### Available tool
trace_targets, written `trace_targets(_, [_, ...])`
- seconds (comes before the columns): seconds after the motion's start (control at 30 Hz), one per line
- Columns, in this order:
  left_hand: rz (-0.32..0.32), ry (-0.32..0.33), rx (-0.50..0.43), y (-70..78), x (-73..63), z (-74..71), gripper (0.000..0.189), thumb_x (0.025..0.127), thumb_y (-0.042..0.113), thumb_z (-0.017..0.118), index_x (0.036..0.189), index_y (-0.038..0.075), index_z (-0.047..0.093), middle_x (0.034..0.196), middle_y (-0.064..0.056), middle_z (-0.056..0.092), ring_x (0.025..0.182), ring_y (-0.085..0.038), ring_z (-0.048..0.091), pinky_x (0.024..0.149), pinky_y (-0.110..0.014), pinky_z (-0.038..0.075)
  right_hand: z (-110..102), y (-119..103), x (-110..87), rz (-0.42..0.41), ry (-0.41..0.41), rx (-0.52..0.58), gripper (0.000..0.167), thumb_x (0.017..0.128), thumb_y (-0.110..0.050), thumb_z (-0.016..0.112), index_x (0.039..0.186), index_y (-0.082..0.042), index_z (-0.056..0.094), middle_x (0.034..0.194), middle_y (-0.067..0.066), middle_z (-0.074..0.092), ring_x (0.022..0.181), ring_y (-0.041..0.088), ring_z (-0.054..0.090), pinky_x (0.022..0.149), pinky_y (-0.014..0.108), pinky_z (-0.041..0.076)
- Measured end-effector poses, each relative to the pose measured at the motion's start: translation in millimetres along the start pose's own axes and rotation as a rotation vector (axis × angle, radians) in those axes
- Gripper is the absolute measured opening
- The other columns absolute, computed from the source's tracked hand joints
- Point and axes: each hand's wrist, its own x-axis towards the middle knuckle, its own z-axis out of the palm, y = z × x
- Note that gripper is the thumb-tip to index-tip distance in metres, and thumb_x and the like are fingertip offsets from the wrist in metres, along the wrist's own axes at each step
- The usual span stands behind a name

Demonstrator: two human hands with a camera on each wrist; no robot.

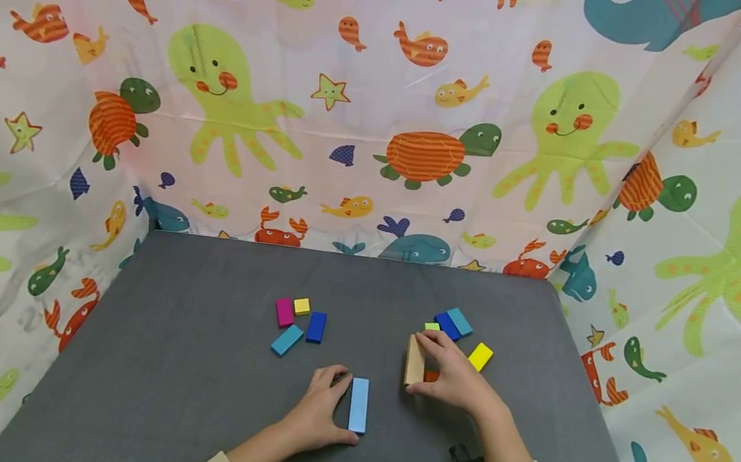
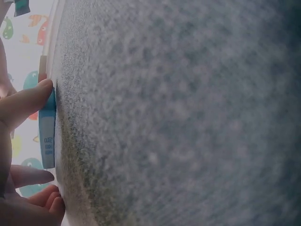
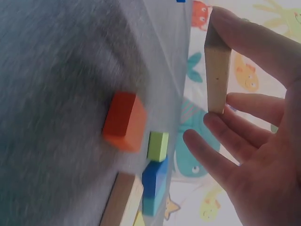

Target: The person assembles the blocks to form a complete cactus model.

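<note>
A light blue block [image 1: 359, 405] lies lengthwise on the grey table, with my left hand [image 1: 317, 412] arched beside it. The thumb is at the block's near end, and the other fingertips are spread close to its far left corner. In the left wrist view, a narrow gap shows between the block [image 2: 47, 136] and the lower fingers. My right hand [image 1: 457, 374] pinches a plain wooden block [image 1: 415, 361] by its ends, thumb against one and fingers against the other. In the right wrist view this wooden block [image 3: 217, 77] is raised above the table, away from an orange-red block [image 3: 124, 122].
Left of centre lie a magenta block [image 1: 284, 313], a small yellow block [image 1: 302, 306] and two blue ones. Around the right hand are a dark blue block [image 1: 447, 326], a yellow block [image 1: 480, 356] and a green block [image 3: 158, 146]. Another wooden block [image 3: 121, 202] lies nearby.
</note>
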Motion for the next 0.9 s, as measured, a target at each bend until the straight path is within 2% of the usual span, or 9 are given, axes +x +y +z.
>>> trace_targets(0.13, [0.001,0.003,-0.001,-0.3,0.5,1.7,0.109,0.075,0.048,0.096,0.159,-0.001,0.045,0.162,-0.016,0.037,0.149,-0.036,0.031,0.116,-0.056,0.042,5.3,-4.9,10.7,0.001,-0.009,-0.001,0.093,0.083,-0.035,0.093,0.157,-0.002,0.049,0.156,0.018,0.048,0.134,0.036,0.053,0.111,0.058,0.049])
trace_targets(0.5, [0.027,0.027,0.020,-2.8,-2.5,2.9,0.109,0.076,0.050,0.095,0.158,-0.003,0.045,0.161,-0.017,0.037,0.148,-0.037,0.032,0.115,-0.057,0.042,26.0,-14.3,41.0,-0.016,-0.001,-0.008,0.094,0.080,-0.037,0.094,0.156,-0.002,0.051,0.153,0.016,0.052,0.132,0.033,0.056,0.114,0.055,0.047])
trace_targets(0.67, [0.028,0.022,0.044,-2.4,-2.2,3.4,0.109,0.077,0.052,0.094,0.158,-0.001,0.045,0.162,-0.016,0.037,0.149,-0.037,0.032,0.115,-0.057,0.043,36.7,-17.2,49.7,-0.036,-0.009,0.010,0.093,0.081,-0.033,0.094,0.155,0.002,0.050,0.153,0.018,0.051,0.133,0.035,0.055,0.114,0.056,0.046])
trace_targets(0.9, [0.021,0.027,0.042,0.4,-4.4,3.2,0.107,0.077,0.050,0.094,0.158,0.000,0.046,0.162,-0.016,0.037,0.148,-0.036,0.033,0.113,-0.057,0.045,50.8,-18.3,58.7,-0.042,-0.036,0.022,0.094,0.082,-0.035,0.093,0.157,0.000,0.048,0.155,0.018,0.049,0.135,0.035,0.054,0.114,0.057,0.045])
